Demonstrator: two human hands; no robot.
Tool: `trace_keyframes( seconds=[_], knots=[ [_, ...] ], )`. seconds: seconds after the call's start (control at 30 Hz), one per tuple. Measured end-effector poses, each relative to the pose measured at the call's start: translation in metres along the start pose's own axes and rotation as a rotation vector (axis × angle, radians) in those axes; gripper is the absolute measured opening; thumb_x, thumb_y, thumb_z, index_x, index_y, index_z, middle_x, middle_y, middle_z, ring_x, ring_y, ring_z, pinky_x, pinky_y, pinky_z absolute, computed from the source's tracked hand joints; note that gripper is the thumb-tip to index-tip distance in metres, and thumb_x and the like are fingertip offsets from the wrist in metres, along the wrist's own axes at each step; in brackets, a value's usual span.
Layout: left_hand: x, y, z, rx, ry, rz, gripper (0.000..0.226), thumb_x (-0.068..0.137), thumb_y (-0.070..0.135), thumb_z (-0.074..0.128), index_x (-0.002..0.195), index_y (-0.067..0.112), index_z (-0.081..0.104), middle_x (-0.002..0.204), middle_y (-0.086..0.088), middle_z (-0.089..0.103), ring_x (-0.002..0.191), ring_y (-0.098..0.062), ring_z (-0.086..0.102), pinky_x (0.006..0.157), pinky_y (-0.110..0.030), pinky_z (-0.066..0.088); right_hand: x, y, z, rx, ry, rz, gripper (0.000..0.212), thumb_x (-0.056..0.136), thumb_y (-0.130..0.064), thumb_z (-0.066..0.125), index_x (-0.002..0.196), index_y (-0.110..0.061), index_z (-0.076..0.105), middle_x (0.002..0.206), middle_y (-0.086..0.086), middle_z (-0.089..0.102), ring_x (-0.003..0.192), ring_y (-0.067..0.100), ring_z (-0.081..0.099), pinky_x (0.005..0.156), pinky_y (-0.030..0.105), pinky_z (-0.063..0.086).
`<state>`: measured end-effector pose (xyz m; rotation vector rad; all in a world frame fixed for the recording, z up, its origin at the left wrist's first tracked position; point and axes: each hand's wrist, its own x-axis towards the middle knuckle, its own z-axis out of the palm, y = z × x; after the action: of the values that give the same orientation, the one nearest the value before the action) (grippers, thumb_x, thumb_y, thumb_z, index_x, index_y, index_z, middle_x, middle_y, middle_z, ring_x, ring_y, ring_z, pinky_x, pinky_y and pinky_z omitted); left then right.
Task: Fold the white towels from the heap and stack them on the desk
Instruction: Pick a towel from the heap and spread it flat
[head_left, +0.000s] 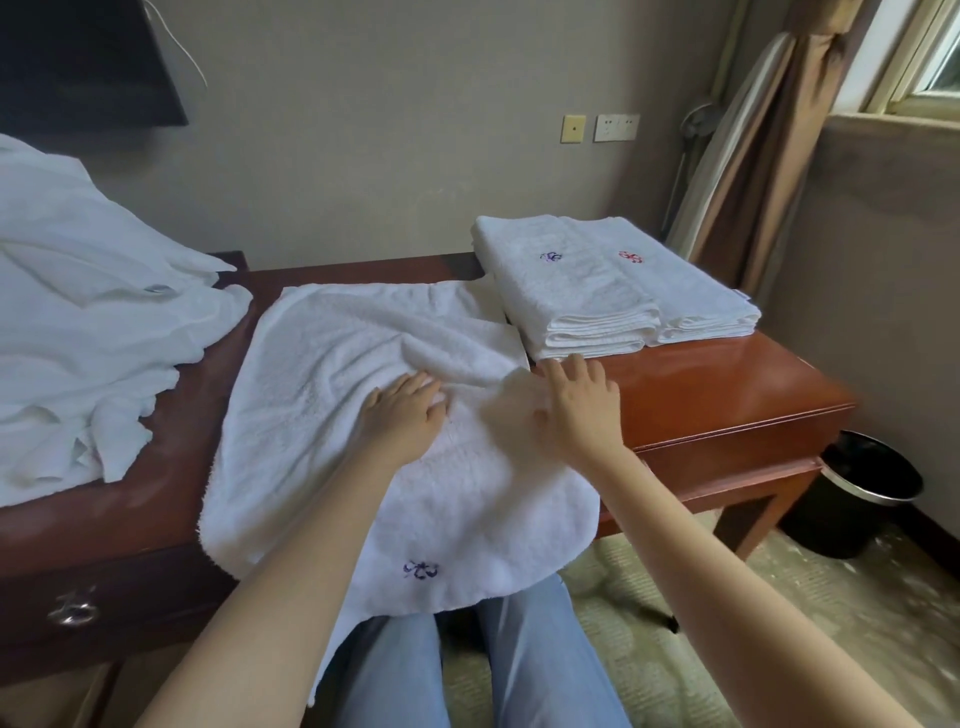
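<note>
Broadly, the reddish-brown polished wooden desk (701, 395) fills the middle of the view, running from 8 o'clock to 3 o'clock.

On its left end, at 9 to 10 o'clock, lies the loose heap of crumpled white towels (88, 322), spilling toward the desk's front edge.

At the centre a white terry towel (337, 389) is spread open. Its far edge reaches toward 12 o'clock, and its near end hangs over the front of the desk at 6 o'clock, above the person's blue-jeaned legs. A fold of cloth is doubled over at its right corner.

At 1 to 2 o'clock sit two stacks of folded white towels (597, 291), side by side and touching. The spread towel's far right corner is just beside them.

A black round waste bin (857, 499) stands on the floor at 4 o'clock, beside the desk leg.

The left hand (402, 415) lies flat on the spread towel with its fingers fairly straight, gripping nothing. The right hand (579, 405) is at the towel's right edge, near the stacks, with its fingers spread wide and holding nothing. Whether its palm touches the cloth I cannot tell.

A small purple embroidered mark (421, 570) shows on the hanging end.
</note>
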<state>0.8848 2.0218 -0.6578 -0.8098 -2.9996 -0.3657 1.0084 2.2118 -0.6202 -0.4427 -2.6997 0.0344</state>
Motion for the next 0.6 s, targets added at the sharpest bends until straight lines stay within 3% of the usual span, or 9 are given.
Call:
trace_keyframes(
  seconds=[0.1,0.17,0.23,0.3,0.37,0.5,0.6],
  knots=[
    [-0.005,0.003,-0.003,-0.096,0.105,0.023,0.041,0.097,0.03,0.043,0.137,0.022,0.048,0.149,0.004,0.04,0.138,-0.015,0.033,0.113,-0.037,0.024,-0.004,-0.021,0.006,0.179,0.146,-0.233,0.048,0.074,-0.01,0.066,0.122,-0.008,0.058,0.12,0.013,0.056,0.105,0.036,0.054,0.084,0.041,0.042],
    [-0.013,0.005,-0.008,-0.143,0.2,0.028,0.034,0.092,0.021,0.051,0.124,0.014,0.06,0.136,0.0,0.052,0.127,-0.021,0.045,0.105,-0.037,0.034,-0.005,-0.04,0.012,0.346,0.002,-0.345,0.044,0.083,-0.009,0.06,0.127,-0.005,0.056,0.13,0.015,0.054,0.11,0.036,0.053,0.089,0.04,0.04],
    [-0.026,0.003,-0.011,-0.142,0.28,0.009,0.028,0.089,0.016,0.055,0.113,0.009,0.065,0.129,-0.004,0.056,0.121,-0.025,0.048,0.1,-0.036,0.037,-0.007,-0.055,0.026,0.281,-0.099,-0.349,0.045,0.092,-0.022,0.048,0.136,-0.012,0.049,0.137,0.006,0.051,0.125,0.027,0.046,0.1,0.039,0.031],
    [-0.04,-0.003,-0.015,-0.157,0.333,-0.045,0.027,0.088,0.015,0.056,0.112,0.007,0.067,0.133,-0.006,0.054,0.123,-0.026,0.047,0.101,-0.035,0.036,-0.005,-0.069,0.035,0.133,-0.104,-0.283,0.054,0.094,-0.031,0.04,0.146,-0.016,0.035,0.145,0.003,0.042,0.14,0.023,0.029,0.113,0.047,0.013],
    [-0.052,-0.013,-0.019,-0.167,0.348,-0.137,0.029,0.089,0.014,0.054,0.115,0.007,0.065,0.137,-0.006,0.051,0.126,-0.025,0.045,0.103,-0.033,0.034,0.001,-0.089,0.036,0.047,-0.12,-0.287,0.064,0.091,-0.028,0.042,0.151,-0.016,0.021,0.151,0.007,0.03,0.146,0.023,0.017,0.115,0.052,0.0],
    [-0.072,-0.032,-0.029,-0.19,0.332,-0.333,0.034,0.092,0.015,0.047,0.124,0.01,0.056,0.143,-0.004,0.042,0.129,-0.024,0.041,0.103,-0.034,0.032,0.001,-0.142,0.036,0.279,-0.24,-0.316,0.047,0.096,-0.027,0.039,0.142,-0.018,0.037,0.142,0.005,0.041,0.138,0.022,0.03,0.112,0.048,0.016],
    [-0.091,-0.047,-0.034,-0.21,0.18,-0.444,0.044,0.098,0.028,0.04,0.139,0.013,0.041,0.158,-0.007,0.017,0.141,-0.027,0.021,0.112,-0.039,0.019,-0.009,-0.159,0.043,0.309,-0.268,-0.319,0.038,0.097,-0.041,0.034,0.125,-0.022,0.049,0.131,-0.001,0.047,0.127,0.02,0.038,0.104,0.046,0.025]
  ],
)
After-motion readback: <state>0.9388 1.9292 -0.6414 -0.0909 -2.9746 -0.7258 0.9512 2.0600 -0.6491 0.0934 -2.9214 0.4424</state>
